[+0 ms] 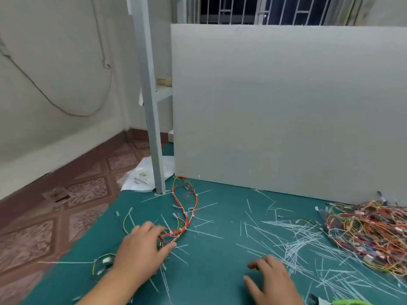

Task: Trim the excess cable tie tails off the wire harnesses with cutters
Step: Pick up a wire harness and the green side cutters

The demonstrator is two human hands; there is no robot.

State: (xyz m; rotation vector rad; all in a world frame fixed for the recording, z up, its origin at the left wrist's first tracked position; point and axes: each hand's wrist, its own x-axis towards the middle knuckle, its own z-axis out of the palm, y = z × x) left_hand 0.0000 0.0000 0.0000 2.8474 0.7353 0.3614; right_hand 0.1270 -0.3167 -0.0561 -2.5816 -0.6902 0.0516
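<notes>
Wire harness (186, 213) lies on the green mat (220, 282), its near end grasped by the left hand (143, 249); the right hand (273, 277) is nearby, fingers loose and empty.

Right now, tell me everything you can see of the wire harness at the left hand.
The wire harness is a long, slack loop of thin red, orange, yellow and green wires, bound at intervals by small white ties, with small pale connectors on side branches. It lies flat on the green mat, running from the foot of the grey post back to the left hand, which grips its near end. Cut white tails lie around it.
</notes>
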